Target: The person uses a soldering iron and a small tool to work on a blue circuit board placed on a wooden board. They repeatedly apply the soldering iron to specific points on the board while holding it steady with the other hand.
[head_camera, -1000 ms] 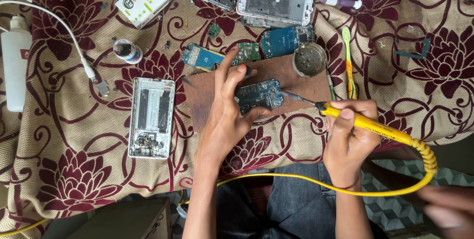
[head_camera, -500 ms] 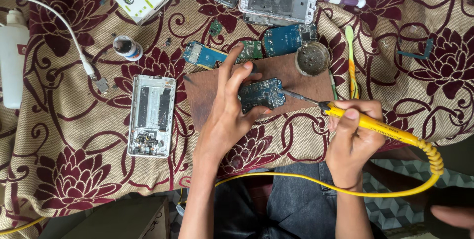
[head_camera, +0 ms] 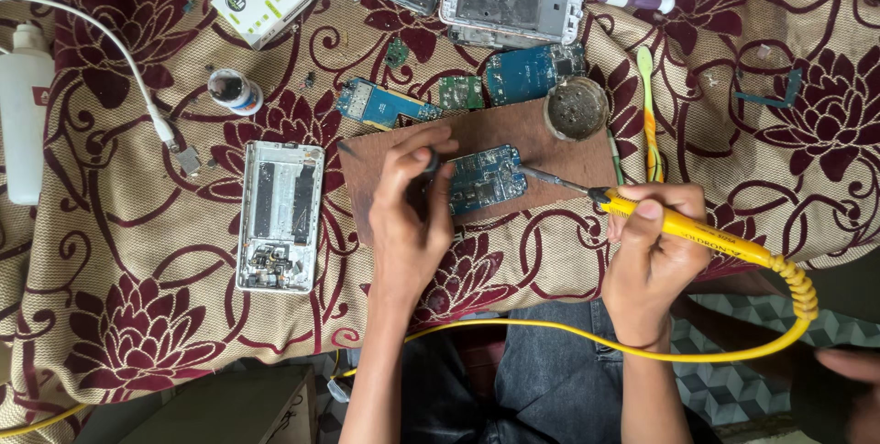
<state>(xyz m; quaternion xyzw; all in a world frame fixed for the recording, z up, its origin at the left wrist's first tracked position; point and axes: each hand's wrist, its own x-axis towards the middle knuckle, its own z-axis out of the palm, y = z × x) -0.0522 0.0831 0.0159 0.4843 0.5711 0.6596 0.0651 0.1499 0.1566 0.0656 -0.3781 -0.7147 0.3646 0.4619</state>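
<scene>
Clamping soldering iron (head_camera: 683, 224): right hand (head_camera: 653, 256) | left hand (head_camera: 410, 210) pinning circuit board (head_camera: 486, 178) | tin (head_camera: 576, 107): grey paste

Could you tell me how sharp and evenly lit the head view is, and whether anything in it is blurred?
In the head view the light is soft and even, with only faint shadows under the left hand and right hand; the circuit board and soldering iron are sharp; the phone frame shows mild glare; another person's hand at the lower right corner is blurred.
</scene>
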